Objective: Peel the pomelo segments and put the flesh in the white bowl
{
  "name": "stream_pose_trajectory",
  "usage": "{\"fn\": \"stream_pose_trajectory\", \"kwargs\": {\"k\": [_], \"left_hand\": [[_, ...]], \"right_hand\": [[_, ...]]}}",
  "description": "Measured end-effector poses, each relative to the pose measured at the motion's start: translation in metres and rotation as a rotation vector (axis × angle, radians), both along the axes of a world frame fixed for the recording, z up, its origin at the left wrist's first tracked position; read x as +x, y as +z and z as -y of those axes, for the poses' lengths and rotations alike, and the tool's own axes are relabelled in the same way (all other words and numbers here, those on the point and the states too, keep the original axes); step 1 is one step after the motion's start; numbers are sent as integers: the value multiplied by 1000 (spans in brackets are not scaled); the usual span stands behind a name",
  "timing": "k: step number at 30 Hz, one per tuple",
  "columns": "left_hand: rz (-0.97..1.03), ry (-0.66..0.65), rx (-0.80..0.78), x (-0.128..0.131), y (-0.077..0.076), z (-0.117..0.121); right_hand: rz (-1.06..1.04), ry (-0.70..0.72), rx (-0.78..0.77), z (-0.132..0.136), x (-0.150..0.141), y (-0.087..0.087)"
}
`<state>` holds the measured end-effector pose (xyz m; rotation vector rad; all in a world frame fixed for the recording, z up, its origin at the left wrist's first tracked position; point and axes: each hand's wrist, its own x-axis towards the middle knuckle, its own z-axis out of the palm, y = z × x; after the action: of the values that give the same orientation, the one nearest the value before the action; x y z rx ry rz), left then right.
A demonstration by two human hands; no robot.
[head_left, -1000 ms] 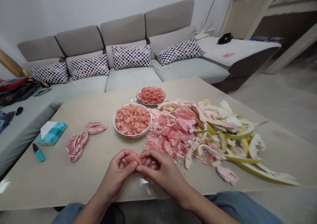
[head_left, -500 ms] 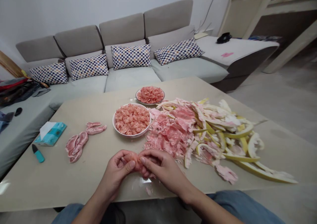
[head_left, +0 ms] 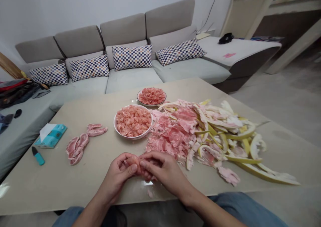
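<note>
My left hand (head_left: 116,176) and my right hand (head_left: 163,170) meet above the table's near edge, both pinching a pink pomelo segment (head_left: 136,163), which is partly hidden by my fingers. Just beyond them lies a heap of torn pink membrane (head_left: 170,138), running into pale yellow pomelo rind (head_left: 238,143) on the right. A white bowl (head_left: 132,137) holds pink pulp, and a smaller plate (head_left: 150,104) behind it holds more. Several unpeeled segments (head_left: 76,150) lie on the bare tabletop (head_left: 87,186) to my left.
A tissue packet (head_left: 51,135) and a teal marker (head_left: 38,156) lie at the table's left side. A grey sofa (head_left: 130,84) with checked cushions runs behind the table. My jeans-covered legs (head_left: 245,208) sit below the near edge.
My hands stay together on the segment, with only small finger shifts. The whole view drifts slightly left and the table items keep their places.
</note>
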<state>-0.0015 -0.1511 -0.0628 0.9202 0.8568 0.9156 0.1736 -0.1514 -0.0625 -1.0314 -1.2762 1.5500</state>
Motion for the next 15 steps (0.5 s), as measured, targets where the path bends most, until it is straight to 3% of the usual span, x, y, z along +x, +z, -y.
{"fn": "stream_pose_trajectory", "kwargs": {"k": [9,15], "left_hand": [[86,3,-4,0,5,1],[137,-14,2,0,6,-1]], "right_hand": [[-142,42,-308,-2,3,7],[-238,43,-341,-4,1,2]]}}
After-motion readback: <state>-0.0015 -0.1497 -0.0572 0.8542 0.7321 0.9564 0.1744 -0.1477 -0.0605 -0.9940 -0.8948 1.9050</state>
